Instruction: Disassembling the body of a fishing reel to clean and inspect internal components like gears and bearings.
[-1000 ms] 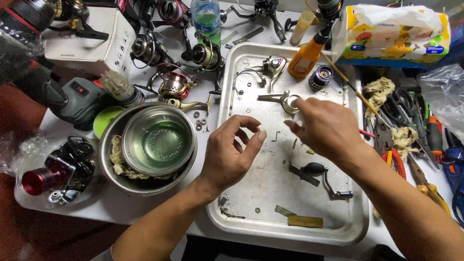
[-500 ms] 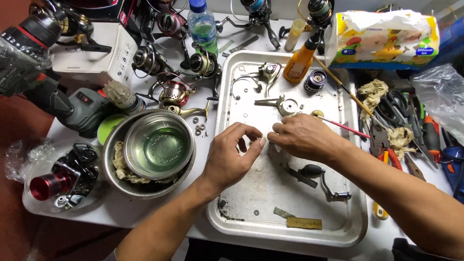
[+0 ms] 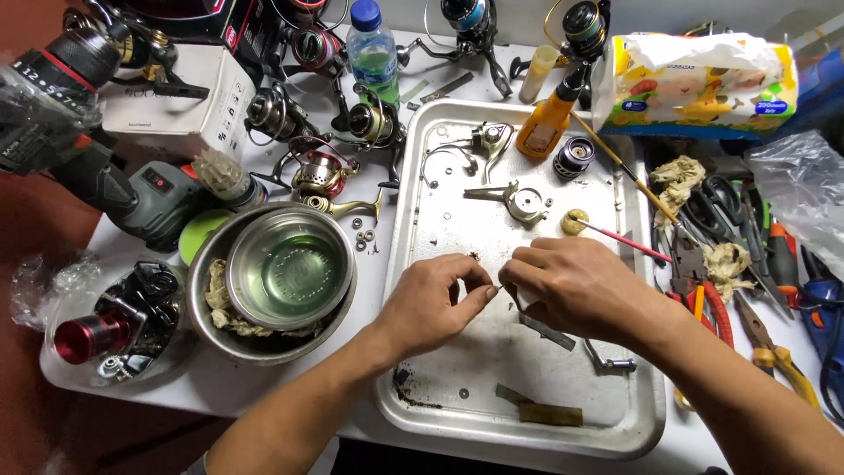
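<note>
While both hands are brought together over the middle of the metal tray (image 3: pixel 413 264), a tiny part (image 3: pixel 498 288) is pinched between them, too small to be identified. The left hand (image 3: pixel 431 303) is curled, its thumb and forefinger closed on the part's near end. The right hand (image 3: pixel 576 286) is cupped palm-down, its fingertips closed toward the same spot; what else is held beneath it cannot be told. The part is kept just above the tray floor, between the two sets of fingertips.

On the tray, a silver reel body (image 3: pixel 523 202) is laid beyond the hands, with a round yellowish piece (image 3: pixel 575 222) beside it and a thin red-handled tool (image 3: pixel 626 243) running off to the right. A crank handle (image 3: pixel 611 361) and a flat grey strip (image 3: pixel 545 332) are seen just under the right wrist. An orange oil bottle (image 3: pixel 547 123) and a black spool (image 3: pixel 573 157) are stood at the tray's far end.

To the left of the tray, a steel bowl (image 3: pixel 288 277) holding clear liquid is nested in a larger bowl (image 3: pixel 207 321) lined with rag. Several reels (image 3: pixel 321 171) are crowded behind it, near a water bottle (image 3: pixel 372 53). A tissue pack (image 3: pixel 699 84) and pliers (image 3: pixel 703 299) are placed to the right.
</note>
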